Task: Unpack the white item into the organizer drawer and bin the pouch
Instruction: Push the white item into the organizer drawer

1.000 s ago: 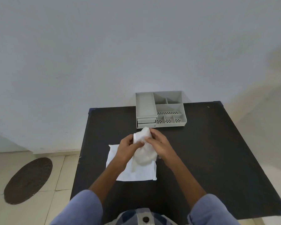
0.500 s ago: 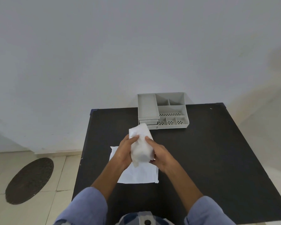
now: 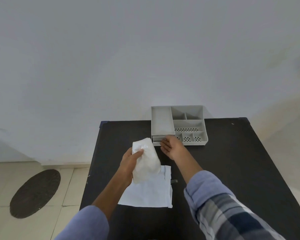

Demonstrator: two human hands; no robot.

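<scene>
My left hand grips a soft white item, held upright above the black table. A flat white pouch lies on the table just below it, with its right edge torn. My right hand has its fingers apart and holds nothing; the fingertips are at the front of the small drawer of the grey organizer. The drawer sits under the organizer's left tray and looks closed.
The organizer stands at the table's far edge against a pale wall. A dark oval mat lies on the tiled floor to the left. No bin is in view.
My right hand let go of the white item and moved forward to the organizer's drawer front. My left hand now holds the item alone.
</scene>
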